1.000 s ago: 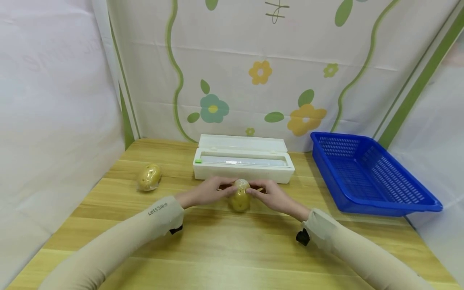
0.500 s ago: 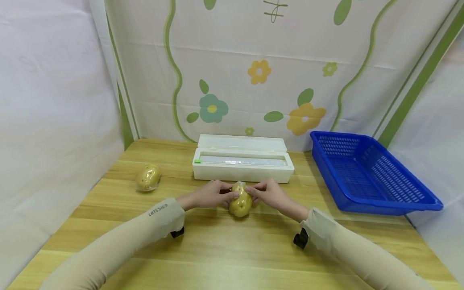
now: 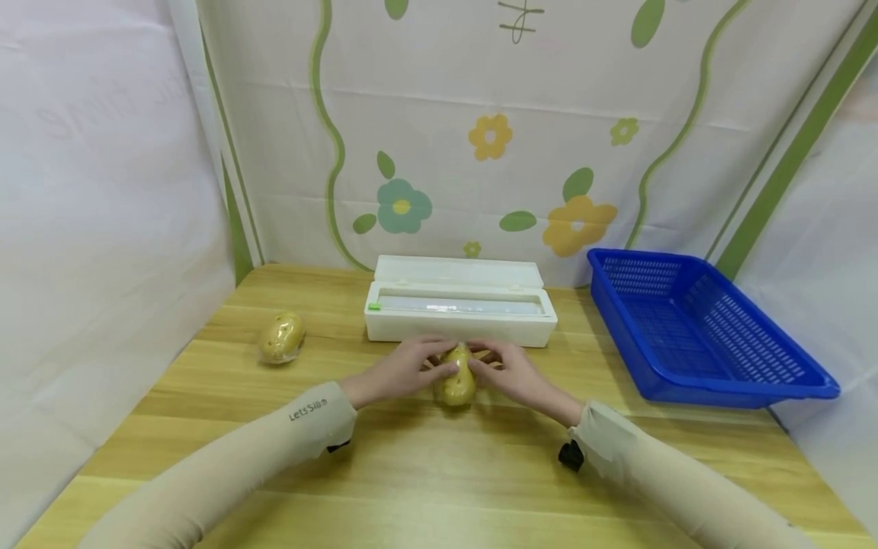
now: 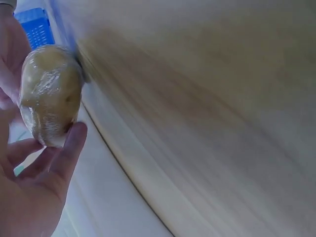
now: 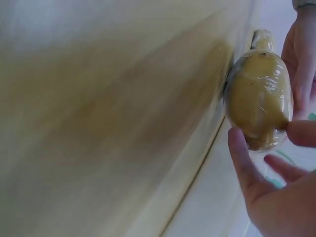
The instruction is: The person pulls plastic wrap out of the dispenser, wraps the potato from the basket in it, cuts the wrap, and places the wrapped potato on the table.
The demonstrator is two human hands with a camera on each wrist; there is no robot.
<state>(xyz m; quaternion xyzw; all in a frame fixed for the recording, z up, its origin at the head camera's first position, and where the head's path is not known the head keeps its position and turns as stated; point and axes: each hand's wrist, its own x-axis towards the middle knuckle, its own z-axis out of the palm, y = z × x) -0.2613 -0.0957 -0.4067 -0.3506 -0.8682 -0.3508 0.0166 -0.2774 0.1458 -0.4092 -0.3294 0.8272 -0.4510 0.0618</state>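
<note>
A potato [image 3: 456, 385] wrapped in clear film is at the middle of the table, between both hands. My left hand [image 3: 405, 371] grips its left side, thumb on the near face and fingers toward the far end. From the other side my right hand [image 3: 514, 374] holds it with thumb and fingers. In the left wrist view, shiny creases of film run over the potato [image 4: 52, 94], and the left thumb [image 4: 75, 138] presses its lower end. The right wrist view has the potato [image 5: 259, 98] with right fingertips [image 5: 237, 136] touching its lower end.
A white cling-film box [image 3: 459, 328] with raised lid stands just behind the hands, a roll inside. Another film-wrapped potato [image 3: 282, 338] lies at the left. A blue plastic basket [image 3: 638, 362] sits at the right. A floral curtain [image 3: 425, 114] closes off the back.
The potato came slightly toward me and tilted, then moved back a little. The fingers of both hands have shifted around its far end. Box, basket and other potato stay put.
</note>
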